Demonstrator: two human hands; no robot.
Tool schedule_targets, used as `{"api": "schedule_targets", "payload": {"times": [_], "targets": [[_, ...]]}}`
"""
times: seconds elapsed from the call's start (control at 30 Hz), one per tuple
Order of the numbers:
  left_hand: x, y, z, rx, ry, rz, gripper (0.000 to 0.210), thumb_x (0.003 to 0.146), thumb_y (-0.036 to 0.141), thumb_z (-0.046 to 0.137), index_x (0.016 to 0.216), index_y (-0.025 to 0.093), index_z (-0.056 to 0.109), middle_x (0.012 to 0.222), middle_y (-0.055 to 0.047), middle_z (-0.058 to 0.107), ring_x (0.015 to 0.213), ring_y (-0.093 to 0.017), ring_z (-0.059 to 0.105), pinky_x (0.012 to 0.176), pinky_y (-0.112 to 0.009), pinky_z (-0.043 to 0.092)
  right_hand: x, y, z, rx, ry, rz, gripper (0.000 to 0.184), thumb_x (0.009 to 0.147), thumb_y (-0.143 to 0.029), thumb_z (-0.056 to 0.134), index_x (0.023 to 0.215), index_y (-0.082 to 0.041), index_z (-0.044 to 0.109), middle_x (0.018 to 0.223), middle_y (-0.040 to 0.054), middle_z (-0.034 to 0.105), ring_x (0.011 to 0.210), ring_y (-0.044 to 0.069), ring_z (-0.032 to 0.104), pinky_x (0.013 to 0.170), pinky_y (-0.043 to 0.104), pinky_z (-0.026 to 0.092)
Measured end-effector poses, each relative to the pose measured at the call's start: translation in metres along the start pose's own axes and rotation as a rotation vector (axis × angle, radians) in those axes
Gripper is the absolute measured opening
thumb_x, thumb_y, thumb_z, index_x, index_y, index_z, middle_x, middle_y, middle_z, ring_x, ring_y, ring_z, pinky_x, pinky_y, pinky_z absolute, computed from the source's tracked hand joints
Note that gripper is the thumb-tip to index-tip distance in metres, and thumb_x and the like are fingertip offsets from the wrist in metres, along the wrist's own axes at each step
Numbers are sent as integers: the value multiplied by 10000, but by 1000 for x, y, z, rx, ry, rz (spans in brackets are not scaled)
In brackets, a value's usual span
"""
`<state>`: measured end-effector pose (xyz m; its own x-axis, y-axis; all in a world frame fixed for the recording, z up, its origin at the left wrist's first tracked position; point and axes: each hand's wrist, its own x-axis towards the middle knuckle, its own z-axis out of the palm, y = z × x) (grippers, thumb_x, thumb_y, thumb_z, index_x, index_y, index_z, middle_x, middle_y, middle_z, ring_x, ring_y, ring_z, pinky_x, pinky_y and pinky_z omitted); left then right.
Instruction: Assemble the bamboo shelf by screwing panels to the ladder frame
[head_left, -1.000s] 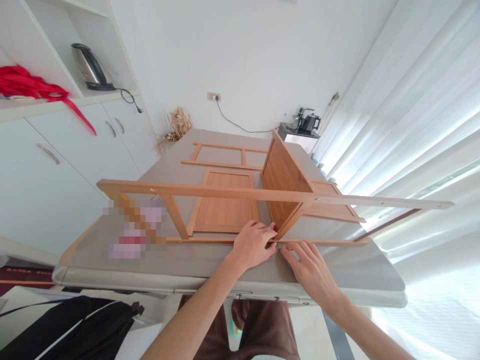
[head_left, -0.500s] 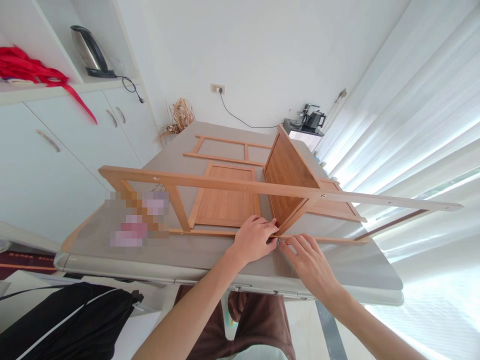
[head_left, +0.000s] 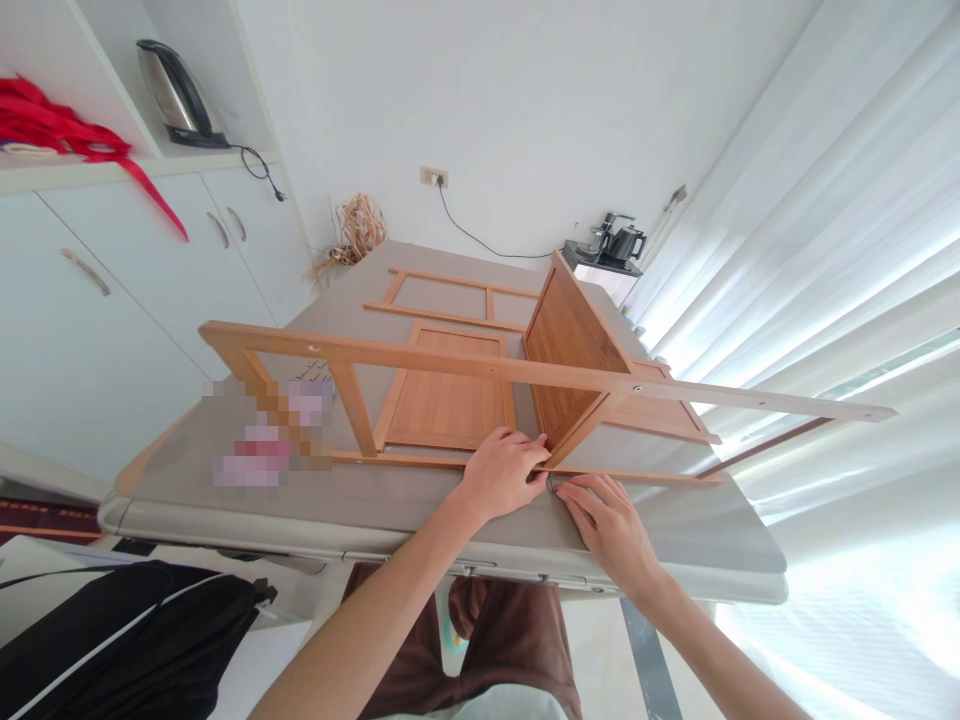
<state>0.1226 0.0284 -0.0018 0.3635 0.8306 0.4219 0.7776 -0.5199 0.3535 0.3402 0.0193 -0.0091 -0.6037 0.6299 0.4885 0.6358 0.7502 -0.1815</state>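
Observation:
A wooden side frame (head_left: 420, 358) stands on its long edge across the near part of the table. A wooden panel (head_left: 574, 340) rises upright behind it, meeting its crossbar. My left hand (head_left: 504, 472) grips the low corner where the lower rail, crossbar and panel meet, its fingertips partly hidden. Just right of it, my right hand (head_left: 609, 520) pinches a small thin metal piece (head_left: 553, 484) at the lower rail; its exact kind is too small to make out.
Flat on the grey table (head_left: 420, 510) lie a wooden panel (head_left: 450, 390), another panel (head_left: 656, 400) and a second frame (head_left: 442, 315). Blurred small items (head_left: 259, 450) are at the left. White curtains (head_left: 847, 250) hang at the right; cabinets (head_left: 127, 280) stand left.
The view has shifted slightly. My right hand has dropped a little away from the lower rail, with the small metal piece still at its fingertips. The left hand keeps its hold.

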Motion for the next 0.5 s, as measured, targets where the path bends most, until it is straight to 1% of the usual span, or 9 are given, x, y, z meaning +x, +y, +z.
{"api": "schedule_targets", "payload": {"times": [0.17, 0.33, 0.5], "targets": [[1, 0, 0, -3, -1, -7, 98, 856, 241, 606, 905, 213, 685, 1086, -29, 735, 946, -190, 660, 946, -358, 432, -1, 1, -4, -4, -37, -23, 173, 965, -156, 507, 1046, -195, 654, 1000, 75, 652, 919, 197, 586, 852, 359, 447], [1, 1, 0, -6, 5, -14, 98, 850, 238, 610, 906, 215, 686, 1085, -28, 736, 940, -187, 663, 961, -367, 424, 5, -2, -7, -69, -42, -62, 184, 957, -125, 505, 1049, -189, 650, 958, 67, 653, 906, 198, 583, 862, 369, 427], [1, 1, 1, -11, 17, -26, 100, 844, 237, 617, 911, 215, 688, 1033, -23, 746, 931, -189, 664, 975, -375, 414, 7, -3, -5, -117, -57, -64, 190, 952, -113, 499, 1031, -189, 653, 954, 65, 648, 927, 198, 580, 863, 363, 419]]}}
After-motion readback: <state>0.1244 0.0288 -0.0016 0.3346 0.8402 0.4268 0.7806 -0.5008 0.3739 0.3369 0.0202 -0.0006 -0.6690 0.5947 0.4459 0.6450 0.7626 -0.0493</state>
